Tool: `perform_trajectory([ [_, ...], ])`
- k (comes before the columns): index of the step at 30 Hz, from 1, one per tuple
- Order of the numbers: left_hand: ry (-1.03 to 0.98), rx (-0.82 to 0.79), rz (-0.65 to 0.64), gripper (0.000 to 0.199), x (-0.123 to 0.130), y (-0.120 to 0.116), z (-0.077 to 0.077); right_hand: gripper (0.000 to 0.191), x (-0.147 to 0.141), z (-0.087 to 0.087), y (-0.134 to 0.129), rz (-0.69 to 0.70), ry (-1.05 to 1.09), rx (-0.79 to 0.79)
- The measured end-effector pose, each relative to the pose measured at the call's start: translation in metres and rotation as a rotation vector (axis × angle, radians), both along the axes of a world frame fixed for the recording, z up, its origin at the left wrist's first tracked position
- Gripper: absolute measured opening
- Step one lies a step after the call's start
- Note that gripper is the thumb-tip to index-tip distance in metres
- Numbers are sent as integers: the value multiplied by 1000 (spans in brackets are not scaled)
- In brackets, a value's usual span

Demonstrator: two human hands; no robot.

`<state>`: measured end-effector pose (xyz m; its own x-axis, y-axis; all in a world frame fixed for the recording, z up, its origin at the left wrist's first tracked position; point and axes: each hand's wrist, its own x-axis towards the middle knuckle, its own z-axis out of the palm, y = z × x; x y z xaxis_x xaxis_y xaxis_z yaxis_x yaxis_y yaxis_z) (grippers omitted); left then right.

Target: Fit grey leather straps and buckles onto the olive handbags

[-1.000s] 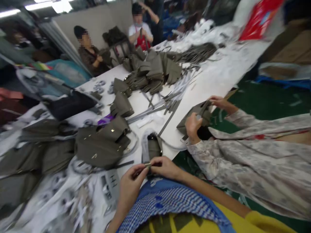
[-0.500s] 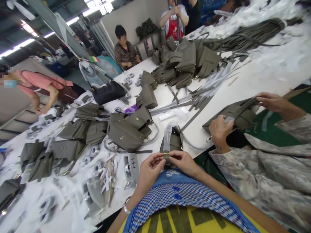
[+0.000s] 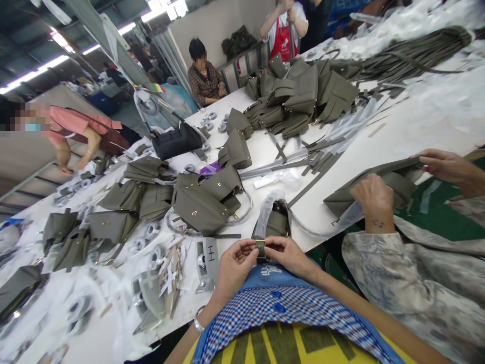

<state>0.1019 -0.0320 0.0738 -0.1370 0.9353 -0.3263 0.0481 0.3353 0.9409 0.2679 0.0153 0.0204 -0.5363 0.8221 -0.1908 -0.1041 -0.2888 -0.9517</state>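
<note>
Left hand (image 3: 235,267) and right hand (image 3: 290,255) pinch a gold-toned fitting (image 3: 259,243) from opposite sides, fingertips closed. Fitting faces up, at the near end of the small olive bag (image 3: 278,222), by the counter (image 3: 352,162) edge. Whether fastened: cannot tell.

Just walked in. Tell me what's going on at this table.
The left hand and right hand pinch a gold-coloured metal fitting between them, by a small olive bag at the table edge. To the right, a co-worker handles a larger olive bag. More olive bags lie across the table.
</note>
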Motion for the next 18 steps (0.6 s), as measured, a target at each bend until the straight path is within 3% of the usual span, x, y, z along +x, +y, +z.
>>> perform_trajectory([
  [11,-94,-28,-61,31,-7,7,-5,24,-6,0,3,-56,6,41],
  [18,-8,-41,-50,29,-7,7,3,16,-5,0,3,-100,-111,171],
])
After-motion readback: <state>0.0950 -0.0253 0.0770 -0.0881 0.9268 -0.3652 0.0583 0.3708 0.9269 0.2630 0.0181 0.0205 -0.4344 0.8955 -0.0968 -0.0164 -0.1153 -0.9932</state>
